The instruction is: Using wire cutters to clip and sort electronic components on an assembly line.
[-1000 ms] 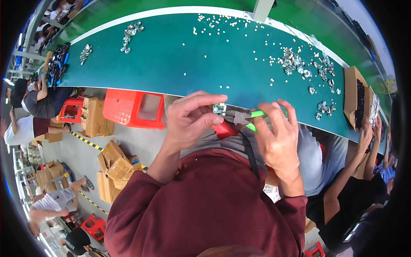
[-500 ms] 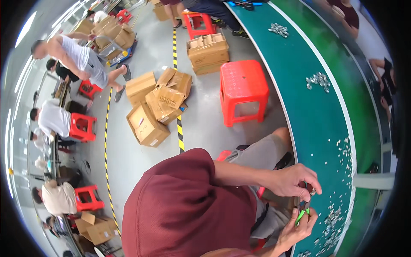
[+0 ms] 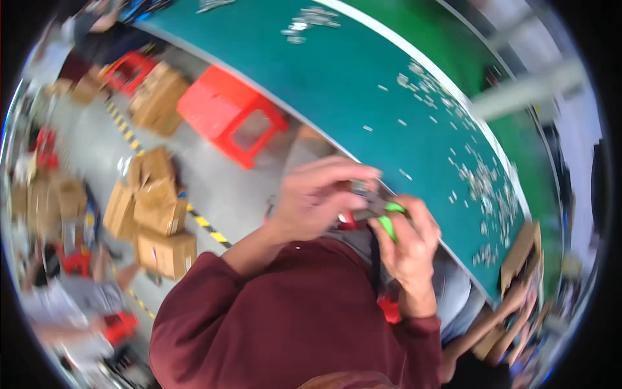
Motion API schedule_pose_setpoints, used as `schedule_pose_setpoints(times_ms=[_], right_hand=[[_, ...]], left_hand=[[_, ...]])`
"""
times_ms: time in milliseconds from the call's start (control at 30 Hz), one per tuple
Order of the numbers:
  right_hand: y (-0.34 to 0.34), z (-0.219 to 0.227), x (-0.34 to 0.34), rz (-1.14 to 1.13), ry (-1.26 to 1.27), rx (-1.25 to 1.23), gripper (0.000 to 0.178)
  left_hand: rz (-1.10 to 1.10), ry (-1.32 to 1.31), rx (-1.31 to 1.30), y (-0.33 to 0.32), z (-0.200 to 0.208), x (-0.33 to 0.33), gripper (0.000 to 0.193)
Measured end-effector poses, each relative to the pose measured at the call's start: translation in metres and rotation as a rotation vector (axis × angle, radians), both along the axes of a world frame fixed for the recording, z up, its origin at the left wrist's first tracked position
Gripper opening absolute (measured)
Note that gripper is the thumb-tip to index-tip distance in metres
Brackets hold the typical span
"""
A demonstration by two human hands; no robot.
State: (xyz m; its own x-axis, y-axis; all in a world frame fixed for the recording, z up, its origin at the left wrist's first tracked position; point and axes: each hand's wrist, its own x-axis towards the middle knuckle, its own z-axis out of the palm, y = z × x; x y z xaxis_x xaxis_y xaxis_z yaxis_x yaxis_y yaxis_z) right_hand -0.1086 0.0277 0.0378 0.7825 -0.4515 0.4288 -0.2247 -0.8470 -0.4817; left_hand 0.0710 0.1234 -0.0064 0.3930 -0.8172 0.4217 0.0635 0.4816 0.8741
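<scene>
My left hand [image 3: 317, 198] is closed over a small metal part, held at the jaws of a plier-like tool with green handles [image 3: 387, 219]. My right hand [image 3: 411, 243] grips those green handles. Both hands meet in front of my dark red sleeves, just at the near edge of a long green work table [image 3: 363, 78]. The small part is mostly hidden by my fingers and the picture is blurred.
Several small metal pieces [image 3: 479, 188] lie scattered on the green table. A red stool [image 3: 230, 113] stands beside it. Cardboard boxes [image 3: 155, 214] sit on the grey floor at left. Another person's arms [image 3: 499, 318] and a cardboard box [image 3: 521, 256] are at lower right.
The view has swung strongly, so the table now runs across the upper right. My hands stay together on the green-handled tool throughout.
</scene>
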Motion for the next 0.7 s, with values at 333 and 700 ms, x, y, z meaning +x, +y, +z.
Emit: schedule_pose_setpoints(times_ms=[333, 700], right_hand=[[0.001, -0.007, -0.021, -0.127, -0.026, 0.017, 0.016], [0.000, -0.009, -0.026, -0.131, -0.025, 0.008, 0.021]], left_hand=[[-0.066, -0.119, -0.008, -0.019, 0.002, 0.000, 0.027], [-0.070, -0.146, 0.006, -0.017, 0.000, -0.001, 0.028]])
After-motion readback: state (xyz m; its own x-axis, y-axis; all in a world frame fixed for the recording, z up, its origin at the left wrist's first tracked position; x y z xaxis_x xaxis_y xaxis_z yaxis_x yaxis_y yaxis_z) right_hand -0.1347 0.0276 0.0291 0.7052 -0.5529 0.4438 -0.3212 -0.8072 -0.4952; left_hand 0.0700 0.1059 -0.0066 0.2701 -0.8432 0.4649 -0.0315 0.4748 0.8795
